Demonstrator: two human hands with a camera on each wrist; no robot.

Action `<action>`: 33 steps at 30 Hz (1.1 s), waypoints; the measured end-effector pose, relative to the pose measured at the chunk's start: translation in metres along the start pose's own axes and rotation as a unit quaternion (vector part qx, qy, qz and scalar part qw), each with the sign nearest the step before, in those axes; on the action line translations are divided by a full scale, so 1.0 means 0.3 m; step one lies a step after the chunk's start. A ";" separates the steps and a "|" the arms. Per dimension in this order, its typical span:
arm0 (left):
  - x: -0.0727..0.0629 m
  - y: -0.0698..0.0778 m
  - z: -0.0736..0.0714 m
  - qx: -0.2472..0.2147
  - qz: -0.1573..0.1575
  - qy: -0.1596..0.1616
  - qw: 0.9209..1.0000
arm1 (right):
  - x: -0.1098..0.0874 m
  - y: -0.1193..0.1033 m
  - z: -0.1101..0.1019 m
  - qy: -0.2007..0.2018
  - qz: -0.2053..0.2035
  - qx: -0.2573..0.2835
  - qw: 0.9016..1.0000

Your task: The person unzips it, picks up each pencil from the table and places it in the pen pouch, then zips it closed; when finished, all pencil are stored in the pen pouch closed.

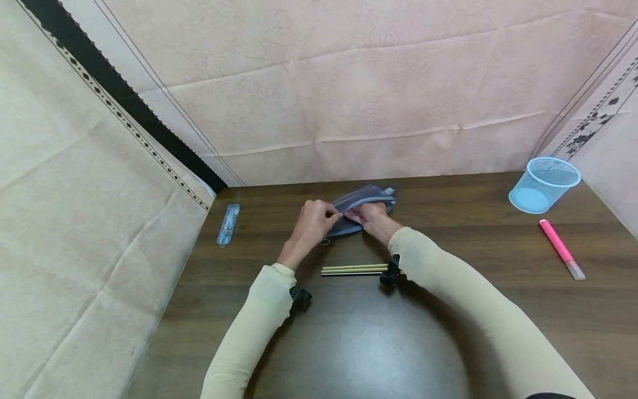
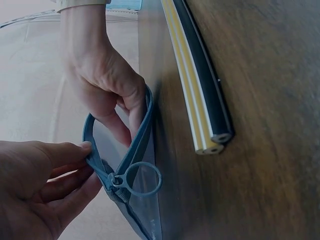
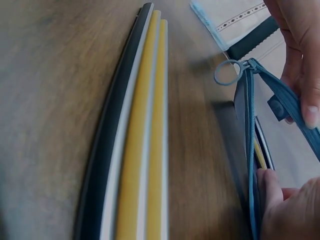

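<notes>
A blue zip pouch (image 1: 349, 226) with a ring-shaped zipper pull (image 2: 145, 178) lies near the table's back edge, its mouth spread apart. My left hand (image 1: 315, 223) pinches one edge of the mouth between thumb and fingers. The fingers of my right hand (image 1: 375, 217) are down inside the pouch. In the right wrist view, they hold the end of a yellow striped pencil (image 3: 260, 154), mostly hidden by the pouch. Several black and yellow striped pencils (image 1: 354, 270) lie side by side on the table, in front of the pouch.
A light blue mesh cup (image 1: 540, 191) stands at the back right of the wooden table (image 1: 279, 360). Near it lies a pink marker (image 1: 558, 242). A small light-blue flat item (image 1: 228, 224) lies at the left edge. Pale cloth (image 1: 349, 100) hangs behind the table.
</notes>
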State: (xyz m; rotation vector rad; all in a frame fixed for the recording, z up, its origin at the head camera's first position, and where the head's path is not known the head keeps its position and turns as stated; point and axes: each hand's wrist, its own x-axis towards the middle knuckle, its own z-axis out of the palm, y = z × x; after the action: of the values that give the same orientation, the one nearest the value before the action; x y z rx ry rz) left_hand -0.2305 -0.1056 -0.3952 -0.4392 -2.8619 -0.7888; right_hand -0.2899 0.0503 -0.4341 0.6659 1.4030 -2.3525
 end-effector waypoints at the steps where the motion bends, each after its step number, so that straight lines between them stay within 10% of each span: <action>1: -0.001 0.001 0.001 -0.001 0.000 -0.001 1.000 | 0.000 0.002 0.002 0.004 -0.002 0.000 1.000; 12: -0.004 -0.005 0.014 0.000 0.004 -0.002 1.000 | -0.002 0.022 -0.011 0.025 -0.013 -0.003 1.000; 27: -0.002 -0.021 0.012 -0.004 0.000 0.003 1.000 | -0.079 0.027 -0.038 -0.044 0.001 -0.039 0.998; 33: 0.008 -0.023 0.001 -0.013 0.009 0.004 1.000 | -0.172 0.038 -0.084 -0.114 -0.120 -0.211 0.963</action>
State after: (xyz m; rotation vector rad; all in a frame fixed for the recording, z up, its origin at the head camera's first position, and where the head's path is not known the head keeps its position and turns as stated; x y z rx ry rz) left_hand -0.2350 -0.1105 -0.3983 -0.4627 -2.8402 -0.8227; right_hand -0.2351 0.0693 -0.4248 0.1081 1.8734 -2.1010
